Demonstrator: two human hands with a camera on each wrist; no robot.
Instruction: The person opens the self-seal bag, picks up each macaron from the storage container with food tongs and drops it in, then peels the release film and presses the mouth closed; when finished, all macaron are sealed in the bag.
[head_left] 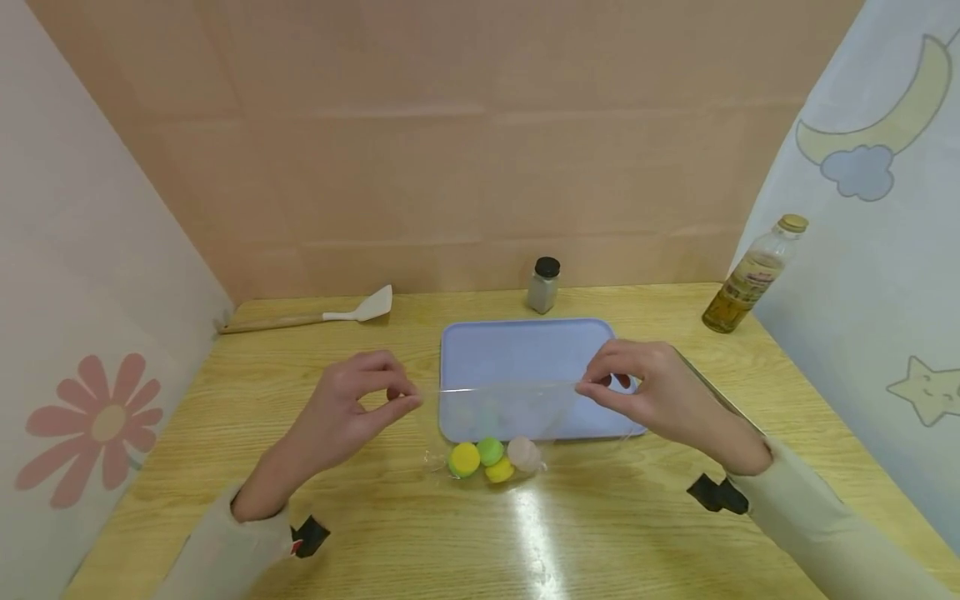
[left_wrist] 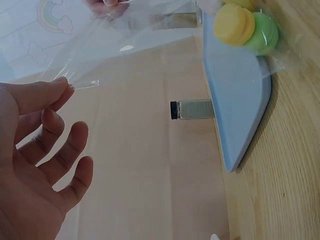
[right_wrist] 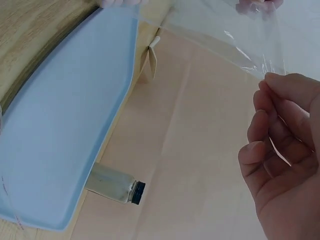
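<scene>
A clear plastic bag (head_left: 498, 407) is stretched between both hands, with several macarons at its bottom: yellow ones (head_left: 465, 459), a green one (head_left: 490, 451) and a pale pinkish one (head_left: 522, 452). My left hand (head_left: 352, 404) pinches the bag's upper left corner between thumb and forefinger. At the opposite upper corner, my right hand (head_left: 648, 392) pinches the film the same way. In the left wrist view, the left hand's other fingers (left_wrist: 80, 137) are bent loosely away from the film. Behind the bag lies a light blue tray (head_left: 525, 346), partly seen through it.
A small black-capped jar (head_left: 543, 287) stands behind the tray. To the back left lies a spatula (head_left: 360, 312) with a wooden handle. An oil bottle (head_left: 752, 279) stands at the back right. Cloth-like walls (head_left: 480, 167) border the wooden table (head_left: 360, 533).
</scene>
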